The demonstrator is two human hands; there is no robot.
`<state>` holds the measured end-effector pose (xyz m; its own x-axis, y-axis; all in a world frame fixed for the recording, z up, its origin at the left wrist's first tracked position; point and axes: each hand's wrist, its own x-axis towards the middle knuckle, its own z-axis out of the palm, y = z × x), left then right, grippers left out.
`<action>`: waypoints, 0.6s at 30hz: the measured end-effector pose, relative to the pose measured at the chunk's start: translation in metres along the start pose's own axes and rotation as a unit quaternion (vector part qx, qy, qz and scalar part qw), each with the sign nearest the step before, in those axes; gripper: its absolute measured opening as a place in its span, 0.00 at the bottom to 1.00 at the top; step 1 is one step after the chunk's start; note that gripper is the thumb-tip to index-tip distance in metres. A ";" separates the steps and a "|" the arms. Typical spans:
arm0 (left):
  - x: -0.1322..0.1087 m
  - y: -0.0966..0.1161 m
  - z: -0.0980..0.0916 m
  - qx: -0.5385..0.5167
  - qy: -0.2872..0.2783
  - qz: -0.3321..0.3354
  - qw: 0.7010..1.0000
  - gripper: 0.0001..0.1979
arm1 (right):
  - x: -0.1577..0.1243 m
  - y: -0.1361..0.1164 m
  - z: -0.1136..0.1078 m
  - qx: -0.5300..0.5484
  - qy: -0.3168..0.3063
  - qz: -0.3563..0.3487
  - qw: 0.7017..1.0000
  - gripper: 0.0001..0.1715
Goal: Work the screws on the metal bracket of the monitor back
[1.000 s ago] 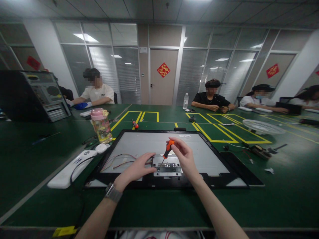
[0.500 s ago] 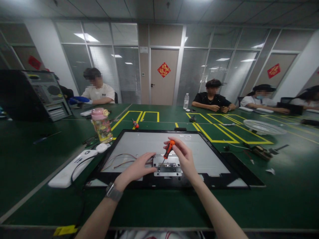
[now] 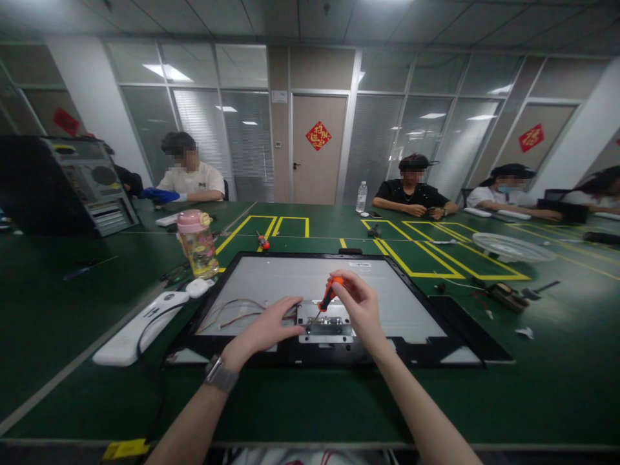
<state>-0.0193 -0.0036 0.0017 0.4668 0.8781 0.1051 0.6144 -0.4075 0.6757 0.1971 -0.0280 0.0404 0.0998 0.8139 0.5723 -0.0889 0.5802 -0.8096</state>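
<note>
A flat display panel [image 3: 397, 310] in a black frame lies on the green table, its grey back upward. On its near middle part sits a metal bracket [image 3: 329, 338] with holes. My right hand [image 3: 361, 303] pinches the orange and black handle of a screwdriver [image 3: 328, 295]. The tool leans, its tip down at the bracket; the exact contact point is too small to tell. At the bracket's left end rests my left hand [image 3: 271, 325], fingers stretched and thumb apart from them. Thin wires [image 3: 237, 316] run over the panel, partly behind this hand.
Left of the panel are a white power strip [image 3: 130, 336] with a black cable and a pink-lidded bottle [image 3: 196, 242]. Another screwdriver [image 3: 263, 241] lies beyond the panel. A black computer case [image 3: 43, 187] stands far left. To the right lies a white round rack [image 3: 513, 247]. People sit opposite.
My right hand has shifted slightly to the right at the screwdriver's handle, and the tool leans a little more. My left hand and the panel stay in place.
</note>
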 end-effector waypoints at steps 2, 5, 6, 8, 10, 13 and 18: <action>0.000 0.001 0.000 0.004 0.001 -0.004 1.000 0.33 | 0.000 -0.001 -0.001 0.004 0.003 -0.001 1.000 0.12; -0.001 0.001 -0.001 0.007 -0.001 -0.004 1.000 0.34 | 0.000 -0.002 -0.001 0.020 -0.005 0.000 1.000 0.14; -0.001 0.001 -0.001 0.006 -0.002 -0.003 1.000 0.34 | 0.000 -0.002 -0.001 0.025 -0.008 0.001 1.000 0.14; -0.001 0.001 -0.001 0.004 -0.003 -0.003 1.000 0.34 | 0.000 -0.003 -0.001 0.035 -0.010 0.000 0.999 0.14; 0.000 0.001 -0.001 0.004 -0.002 -0.004 1.000 0.34 | 0.000 -0.003 0.000 0.046 -0.009 -0.004 0.999 0.12; 0.000 0.001 0.000 0.004 -0.002 -0.001 1.000 0.34 | 0.000 -0.004 0.001 0.060 -0.008 -0.010 0.998 0.10; -0.001 0.002 -0.001 0.002 -0.001 -0.001 1.000 0.33 | 0.000 -0.003 0.003 0.086 -0.003 -0.014 0.996 0.09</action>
<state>-0.0187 -0.0049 0.0041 0.4668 0.8786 0.1009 0.6186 -0.4060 0.6727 0.1946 -0.0300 0.0430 0.0990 0.7967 0.5963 -0.2548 0.5995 -0.7587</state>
